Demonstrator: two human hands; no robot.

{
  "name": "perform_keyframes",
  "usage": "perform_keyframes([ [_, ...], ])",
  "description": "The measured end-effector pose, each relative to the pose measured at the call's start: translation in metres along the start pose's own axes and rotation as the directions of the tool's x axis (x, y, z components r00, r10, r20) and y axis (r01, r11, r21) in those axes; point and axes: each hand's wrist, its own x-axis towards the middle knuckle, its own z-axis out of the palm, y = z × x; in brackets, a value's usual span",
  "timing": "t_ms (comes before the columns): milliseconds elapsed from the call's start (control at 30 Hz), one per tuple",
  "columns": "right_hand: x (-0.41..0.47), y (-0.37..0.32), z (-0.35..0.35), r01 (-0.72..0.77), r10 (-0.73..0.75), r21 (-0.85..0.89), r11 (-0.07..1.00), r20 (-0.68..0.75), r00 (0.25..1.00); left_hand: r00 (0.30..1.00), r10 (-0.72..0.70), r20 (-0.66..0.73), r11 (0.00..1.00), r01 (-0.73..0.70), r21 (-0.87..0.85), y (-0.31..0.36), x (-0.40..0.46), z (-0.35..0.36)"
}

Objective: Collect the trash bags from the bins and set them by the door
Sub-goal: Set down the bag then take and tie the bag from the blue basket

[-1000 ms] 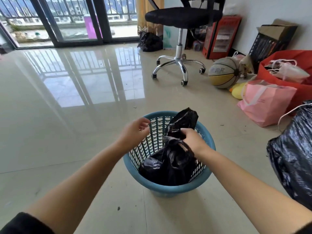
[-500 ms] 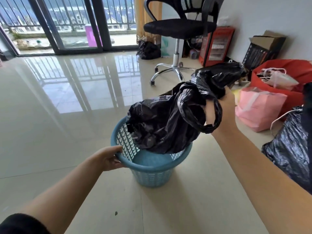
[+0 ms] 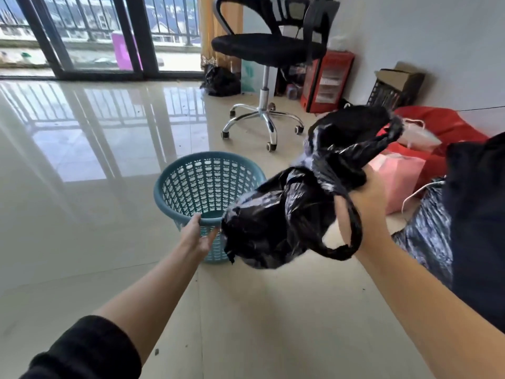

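A black trash bag (image 3: 273, 222) hangs in the air to the right of the blue mesh bin (image 3: 164, 192), clear of it. My right hand (image 3: 366, 198) grips the bag at its knotted top, with one handle loop dangling below my wrist. The bin stands upright on the tiled floor and nothing shows inside it. My left hand (image 3: 198, 233) rests against the bin's near rim and outer wall, fingers fairly straight. A second black bag (image 3: 221, 80) lies on the floor by the curtain, near the glass doors (image 3: 82, 36).
A black office chair (image 3: 265, 50) on castors stands behind the bin. Along the right wall are a red heater (image 3: 325, 80), a cardboard box (image 3: 396, 86), a red bag (image 3: 442, 124), a pink bag (image 3: 396, 176) and a large black sack (image 3: 426, 233).
My right hand has lifted the black bag out of the bin and swung it right, toward me. My left hand has loosened from gripping the rim to lying against it.
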Motion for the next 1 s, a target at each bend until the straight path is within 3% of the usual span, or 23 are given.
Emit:
perform_keyframes([
  [67, -0.009, 0.018, 0.006, -0.066, 0.073, -0.091, 0.994, 0.076, 0.994, 0.999, -0.016, 0.029, 0.999, 0.014, 0.053, 0.004, -0.009, -0.003],
  [167, -0.025, 0.074, 0.007, -0.295, 0.325, -0.261, 0.919, 0.081, 0.942, 0.997, -0.08, -0.008, 0.963, 0.079, 0.259, 0.01, -0.027, -0.002],
  [267, -0.049, 0.123, 0.007, -0.593, 0.632, -0.286, 0.753, 0.065, 0.772, 0.99, -0.126, 0.057, 0.827, 0.073, 0.558, 0.012, -0.06, 0.01],
  [333, -0.062, 0.14, 0.009, -0.703, 0.739, -0.249, 0.666, 0.088, 0.668, 0.969, -0.185, 0.164, 0.65, -0.005, 0.76, 0.004, -0.089, 0.017],
  [400, -0.069, 0.144, 0.012, -0.707, 0.743, -0.243, 0.665, 0.119, 0.658, 0.924, -0.319, 0.21, 0.427, -0.058, 0.903, -0.007, -0.118, 0.017],
  [500, -0.071, 0.134, 0.018, -0.688, 0.725, -0.229, 0.689, 0.189, 0.663, 0.841, -0.483, 0.245, 0.142, -0.2, 0.969, -0.019, -0.146, 0.005],
  [567, -0.07, 0.128, 0.02, -0.697, 0.721, -0.185, 0.693, 0.216, 0.659, 0.842, -0.397, 0.364, -0.075, -0.425, 0.902, -0.025, -0.149, -0.006],
  [633, -0.066, 0.122, 0.018, -0.733, 0.731, -0.115, 0.671, 0.27, 0.627, 0.792, -0.226, 0.567, -0.272, -0.61, 0.744, -0.025, -0.143, -0.007],
  [667, -0.063, 0.117, 0.016, -0.744, 0.74, -0.123, 0.656, 0.296, 0.604, 0.755, -0.115, 0.646, -0.292, -0.647, 0.704, -0.023, -0.142, -0.004],
  [733, -0.053, 0.103, 0.013, -0.7, 0.754, -0.283, 0.656, 0.288, 0.59, 0.728, 0.073, 0.682, -0.147, -0.668, 0.729, -0.011, -0.14, 0.004],
  [800, -0.037, 0.087, 0.01, -0.505, 0.664, -0.514, 0.693, 0.183, 0.725, 0.722, 0.195, 0.664, 0.052, -0.684, 0.728, 0.007, -0.141, 0.016],
  [833, -0.027, 0.079, 0.008, -0.371, 0.565, -0.619, 0.692, 0.146, 0.812, 0.697, 0.261, 0.668, 0.085, -0.706, 0.703, 0.017, -0.142, 0.021],
  [900, -0.007, 0.059, 0.005, -0.165, 0.382, -0.758, 0.63, 0.118, 0.916, 0.617, 0.392, 0.682, 0.095, -0.765, 0.637, 0.034, -0.145, 0.031],
  [1000, 0.017, 0.031, 0.0, 0.031, 0.244, -0.884, 0.466, 0.162, 0.956, 0.506, 0.531, 0.68, 0.018, -0.809, 0.587, 0.05, -0.15, 0.043],
])
